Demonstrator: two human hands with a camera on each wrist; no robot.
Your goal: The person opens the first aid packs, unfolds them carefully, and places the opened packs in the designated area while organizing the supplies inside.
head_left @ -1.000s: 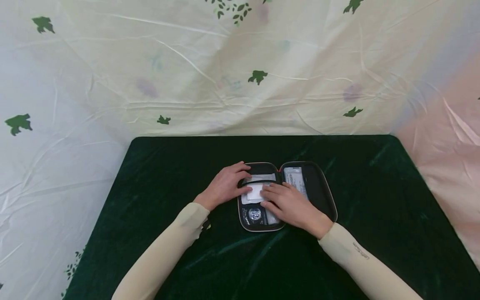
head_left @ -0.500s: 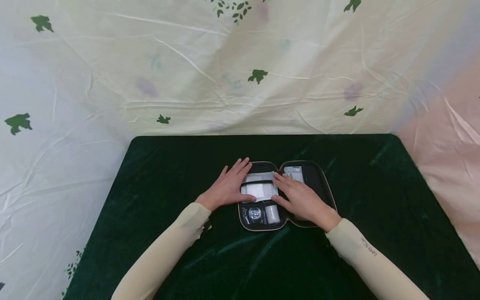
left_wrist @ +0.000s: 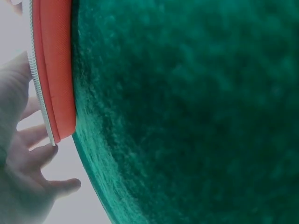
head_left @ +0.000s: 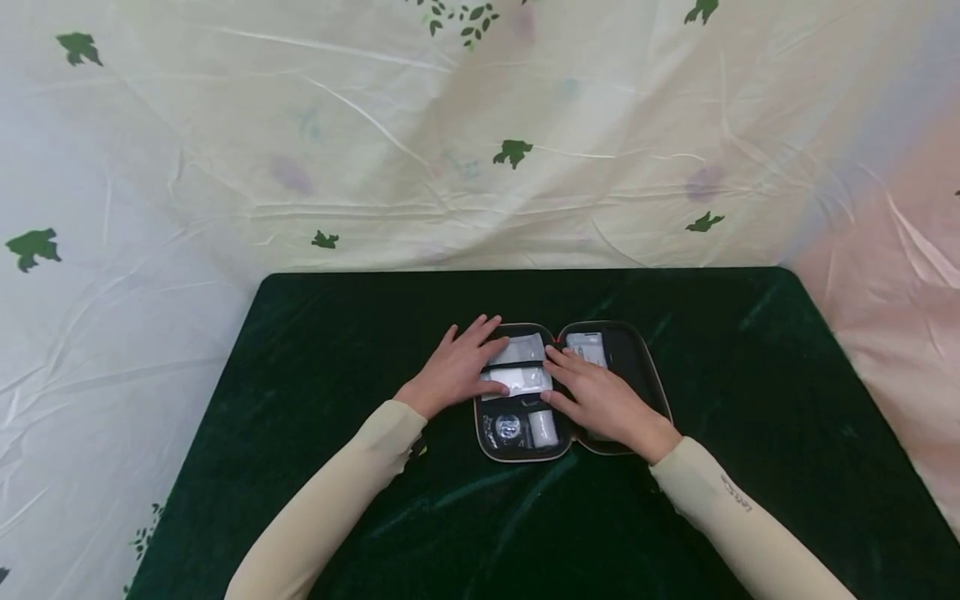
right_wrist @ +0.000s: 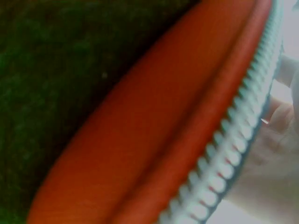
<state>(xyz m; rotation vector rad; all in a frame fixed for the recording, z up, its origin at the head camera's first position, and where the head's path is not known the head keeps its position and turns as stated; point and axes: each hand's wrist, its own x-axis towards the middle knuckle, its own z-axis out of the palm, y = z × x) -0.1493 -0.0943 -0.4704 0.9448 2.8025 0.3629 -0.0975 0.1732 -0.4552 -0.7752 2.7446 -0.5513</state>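
Note:
A zippered case (head_left: 651,375) lies unfolded on the table, black inside, with a red outer side (left_wrist: 58,70) in the left wrist view. In its left half, white flat packets (head_left: 521,382) sit under a black strap (head_left: 517,364). My left hand (head_left: 453,367) rests over the left rim, fingers spread, thumb on the packets' left edge. My right hand (head_left: 603,404) lies across the fold and right half, straight fingertips at the packets' right edge. Below them are a white roll (head_left: 543,428) and a clear pouch with a round silvery item (head_left: 507,427).
Another printed packet (head_left: 587,345) lies in the right half, partly hidden by my right hand. The table has a dark green velvet cover (head_left: 337,500). A pale patterned cloth (head_left: 480,100) hangs behind and at the sides.
My right hand has drawn back to the right and uncovered the roll. My left fingers have spread. The packets under the strap have slid slightly away from me and lie straighter.

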